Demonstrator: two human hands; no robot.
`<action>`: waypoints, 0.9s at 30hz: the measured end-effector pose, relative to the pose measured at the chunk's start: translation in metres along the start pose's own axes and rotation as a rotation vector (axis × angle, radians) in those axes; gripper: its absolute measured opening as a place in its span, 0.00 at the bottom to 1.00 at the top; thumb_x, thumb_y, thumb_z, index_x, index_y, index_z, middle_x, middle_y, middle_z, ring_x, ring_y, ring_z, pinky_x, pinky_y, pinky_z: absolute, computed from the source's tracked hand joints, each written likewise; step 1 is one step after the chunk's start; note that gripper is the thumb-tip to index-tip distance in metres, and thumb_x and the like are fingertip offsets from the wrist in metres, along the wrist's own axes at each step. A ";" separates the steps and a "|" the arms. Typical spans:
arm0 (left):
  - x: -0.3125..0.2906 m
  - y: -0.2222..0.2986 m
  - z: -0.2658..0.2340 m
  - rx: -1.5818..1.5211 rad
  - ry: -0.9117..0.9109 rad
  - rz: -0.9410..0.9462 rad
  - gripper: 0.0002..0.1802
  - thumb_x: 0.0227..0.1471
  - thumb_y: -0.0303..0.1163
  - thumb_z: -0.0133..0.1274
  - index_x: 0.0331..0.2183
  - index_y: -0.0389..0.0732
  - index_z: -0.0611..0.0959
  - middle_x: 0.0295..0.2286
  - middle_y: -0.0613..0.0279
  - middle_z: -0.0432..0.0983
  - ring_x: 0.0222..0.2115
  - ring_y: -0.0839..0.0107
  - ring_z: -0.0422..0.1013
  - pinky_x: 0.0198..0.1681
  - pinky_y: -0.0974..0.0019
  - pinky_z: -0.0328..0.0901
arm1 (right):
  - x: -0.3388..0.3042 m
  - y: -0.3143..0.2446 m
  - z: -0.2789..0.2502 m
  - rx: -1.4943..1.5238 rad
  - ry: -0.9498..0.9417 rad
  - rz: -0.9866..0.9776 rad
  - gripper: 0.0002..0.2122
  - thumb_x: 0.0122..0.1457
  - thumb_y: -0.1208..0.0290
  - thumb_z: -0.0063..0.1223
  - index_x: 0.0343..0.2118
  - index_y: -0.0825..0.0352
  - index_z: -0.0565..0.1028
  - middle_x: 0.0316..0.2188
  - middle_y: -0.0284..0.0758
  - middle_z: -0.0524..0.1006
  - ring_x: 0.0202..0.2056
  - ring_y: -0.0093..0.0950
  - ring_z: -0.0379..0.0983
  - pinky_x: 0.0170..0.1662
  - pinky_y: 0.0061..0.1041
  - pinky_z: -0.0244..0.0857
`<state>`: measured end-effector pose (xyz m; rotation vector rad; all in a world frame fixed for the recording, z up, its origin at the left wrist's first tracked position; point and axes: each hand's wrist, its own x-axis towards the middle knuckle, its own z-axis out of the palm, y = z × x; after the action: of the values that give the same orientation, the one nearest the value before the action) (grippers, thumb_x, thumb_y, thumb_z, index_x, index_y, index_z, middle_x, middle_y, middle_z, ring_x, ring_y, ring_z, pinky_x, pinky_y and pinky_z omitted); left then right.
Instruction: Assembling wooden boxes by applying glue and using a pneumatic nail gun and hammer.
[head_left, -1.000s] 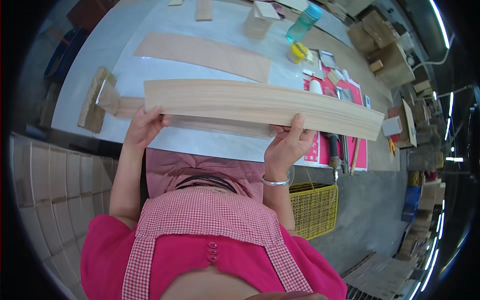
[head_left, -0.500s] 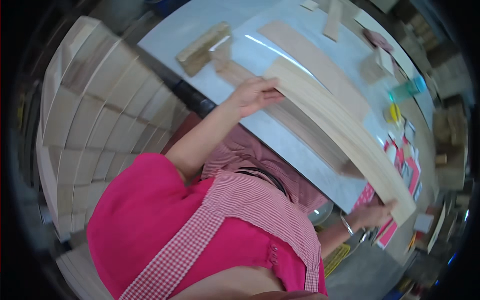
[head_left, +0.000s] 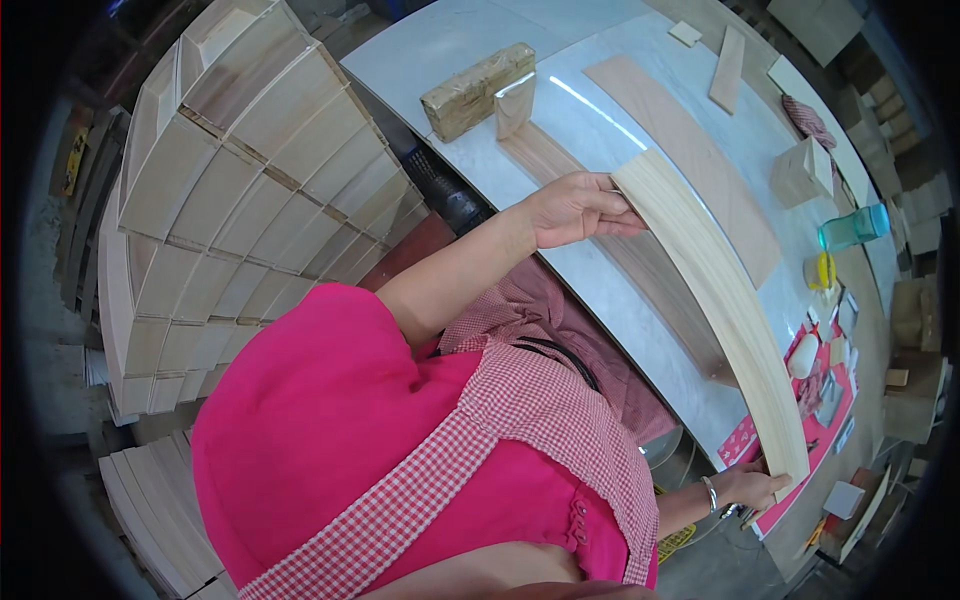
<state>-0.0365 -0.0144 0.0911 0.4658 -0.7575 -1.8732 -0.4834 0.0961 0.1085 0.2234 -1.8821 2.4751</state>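
Observation:
A long pale wooden board is held up over the table, one end in each hand. My left hand pinches its far-left end between thumb and fingers. My right hand grips the near-right end, by the table's corner. Below the board, a shallow wooden frame with short upright ends lies along the table's near edge, partly hidden by the board and my left hand. Beyond the board, a flat wooden panel lies on the table.
Stacked wooden boxes rise at my left. On the white table are a tape-wrapped block, a thin wood strip, a white box, a teal bottle and a yellow tape roll. Small tools lie on a pink sheet.
My view has turned, so the table and stacked boxes appear shifted to the right. Both hands keep their grip on the board, which now looks more steeply slanted in view.

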 end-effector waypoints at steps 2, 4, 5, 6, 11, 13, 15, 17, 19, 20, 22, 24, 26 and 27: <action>-0.002 -0.001 0.002 0.008 0.020 -0.002 0.18 0.58 0.25 0.50 0.50 0.32 0.73 0.47 0.51 0.75 0.49 0.61 0.73 0.57 0.59 0.66 | 0.000 0.001 -0.003 -0.007 0.004 0.019 0.23 0.59 0.63 0.55 0.38 0.85 0.66 0.38 0.46 0.74 0.34 0.33 0.75 0.29 0.26 0.68; -0.003 -0.002 0.004 0.012 0.014 0.018 0.19 0.58 0.25 0.50 0.50 0.31 0.73 0.46 0.51 0.75 0.49 0.60 0.72 0.56 0.60 0.66 | 0.002 0.002 -0.008 -0.036 -0.051 0.022 0.22 0.60 0.62 0.53 0.37 0.85 0.68 0.38 0.45 0.74 0.34 0.32 0.75 0.29 0.26 0.68; -0.003 -0.002 0.005 0.019 0.031 0.004 0.19 0.58 0.25 0.50 0.50 0.31 0.73 0.46 0.51 0.75 0.49 0.60 0.72 0.56 0.60 0.66 | 0.004 0.003 -0.011 -0.036 -0.023 0.025 0.22 0.60 0.62 0.53 0.37 0.85 0.68 0.38 0.45 0.74 0.34 0.32 0.75 0.29 0.26 0.68; -0.004 -0.003 0.005 0.003 0.044 0.000 0.18 0.58 0.25 0.50 0.50 0.32 0.73 0.46 0.51 0.75 0.49 0.61 0.73 0.56 0.60 0.66 | 0.005 0.005 -0.013 -0.038 -0.041 0.037 0.22 0.60 0.62 0.53 0.38 0.85 0.69 0.38 0.45 0.75 0.34 0.32 0.75 0.30 0.25 0.68; -0.008 -0.005 0.006 -0.015 0.065 0.005 0.18 0.58 0.26 0.50 0.50 0.34 0.73 0.46 0.53 0.75 0.47 0.62 0.74 0.56 0.59 0.66 | 0.007 0.010 -0.016 -0.034 -0.037 0.034 0.22 0.60 0.60 0.51 0.37 0.84 0.72 0.33 0.43 0.75 0.27 0.29 0.72 0.23 0.24 0.64; -0.009 -0.005 0.003 -0.009 0.064 0.010 0.17 0.58 0.26 0.50 0.50 0.34 0.73 0.46 0.53 0.75 0.46 0.63 0.74 0.56 0.59 0.66 | 0.003 0.008 -0.012 -0.033 -0.018 0.021 0.22 0.60 0.60 0.51 0.36 0.83 0.73 0.31 0.43 0.76 0.24 0.28 0.72 0.20 0.23 0.63; -0.009 -0.004 -0.001 -0.022 0.063 0.016 0.17 0.58 0.26 0.50 0.49 0.35 0.73 0.45 0.54 0.75 0.46 0.64 0.74 0.56 0.58 0.66 | -0.002 0.005 -0.009 0.018 -0.027 -0.005 0.22 0.60 0.60 0.49 0.38 0.83 0.74 0.34 0.44 0.76 0.28 0.29 0.73 0.24 0.24 0.66; -0.006 -0.003 -0.006 -0.028 0.065 0.019 0.16 0.58 0.26 0.50 0.49 0.35 0.74 0.45 0.55 0.75 0.45 0.65 0.74 0.55 0.58 0.66 | -0.004 0.002 -0.007 0.042 -0.033 -0.016 0.22 0.60 0.60 0.48 0.39 0.82 0.74 0.35 0.44 0.76 0.30 0.29 0.74 0.26 0.25 0.68; -0.003 -0.003 -0.014 -0.056 0.097 0.047 0.16 0.58 0.25 0.50 0.49 0.37 0.74 0.45 0.56 0.75 0.45 0.65 0.74 0.55 0.59 0.67 | 0.000 0.002 -0.009 0.046 -0.061 -0.064 0.19 0.59 0.64 0.49 0.42 0.81 0.74 0.39 0.43 0.75 0.35 0.29 0.74 0.30 0.23 0.68; -0.001 -0.003 -0.017 -0.072 0.103 0.072 0.16 0.58 0.25 0.50 0.49 0.37 0.74 0.45 0.57 0.75 0.45 0.66 0.74 0.55 0.59 0.67 | 0.003 0.005 -0.009 0.044 -0.128 -0.157 0.18 0.59 0.66 0.50 0.43 0.80 0.74 0.40 0.42 0.75 0.37 0.29 0.74 0.32 0.22 0.68; 0.003 -0.005 -0.023 -0.104 0.141 0.067 0.16 0.58 0.25 0.50 0.49 0.38 0.73 0.45 0.57 0.75 0.45 0.66 0.74 0.55 0.59 0.67 | 0.015 0.008 -0.017 -0.046 -0.186 -0.213 0.18 0.58 0.68 0.50 0.46 0.79 0.72 0.41 0.42 0.74 0.39 0.30 0.74 0.34 0.23 0.68; 0.009 -0.008 -0.027 -0.178 0.172 0.086 0.16 0.58 0.25 0.49 0.49 0.39 0.73 0.45 0.57 0.74 0.46 0.66 0.73 0.56 0.58 0.66 | 0.027 0.013 -0.024 -0.266 -0.338 -0.436 0.19 0.58 0.70 0.50 0.49 0.77 0.71 0.42 0.42 0.74 0.41 0.30 0.73 0.37 0.25 0.69; 0.016 -0.011 -0.028 -0.192 0.186 0.093 0.16 0.59 0.26 0.48 0.50 0.38 0.72 0.47 0.57 0.73 0.48 0.65 0.71 0.57 0.58 0.65 | 0.038 0.014 -0.030 -0.158 -0.432 -0.324 0.18 0.57 0.73 0.49 0.49 0.75 0.70 0.43 0.42 0.74 0.43 0.31 0.72 0.40 0.26 0.69; 0.019 -0.012 -0.028 -0.207 0.193 0.110 0.16 0.60 0.27 0.47 0.50 0.38 0.72 0.48 0.56 0.72 0.50 0.64 0.70 0.58 0.58 0.64 | 0.042 0.012 -0.033 -0.088 -0.462 -0.176 0.16 0.57 0.75 0.48 0.48 0.74 0.70 0.44 0.42 0.73 0.44 0.32 0.72 0.42 0.26 0.69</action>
<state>-0.0348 -0.0369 0.0627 0.4551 -0.4470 -1.7521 -0.5293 0.1215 0.0935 0.9865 -2.0041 2.3609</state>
